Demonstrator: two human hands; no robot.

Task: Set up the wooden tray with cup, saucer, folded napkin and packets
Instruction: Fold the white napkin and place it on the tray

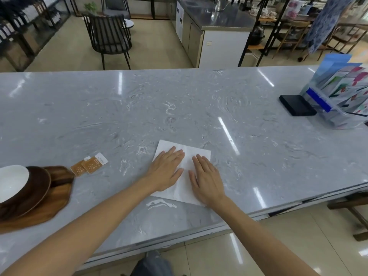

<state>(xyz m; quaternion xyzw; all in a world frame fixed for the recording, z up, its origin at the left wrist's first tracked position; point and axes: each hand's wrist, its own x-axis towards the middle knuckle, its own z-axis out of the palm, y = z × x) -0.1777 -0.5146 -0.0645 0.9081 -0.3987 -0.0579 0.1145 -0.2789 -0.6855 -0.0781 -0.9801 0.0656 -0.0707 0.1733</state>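
White napkin (184, 170): lies flat on the grey marble bench (179, 108), near its front edge — both hands on top of it.
Left hand (166, 172): fingers straight, palm pressing the napkin's left half; nothing gripped.
Right hand (207, 179): fingers straight, flat on the napkin's right half; nothing gripped.
Wooden tray (53, 202): at the bench's left end, well apart from the hands.
Saucer (37, 188): dark, on the tray.
Cup (12, 182): white, on the saucer.
Packets (88, 166): 2 brown ones — just beyond the tray, left of the napkin.
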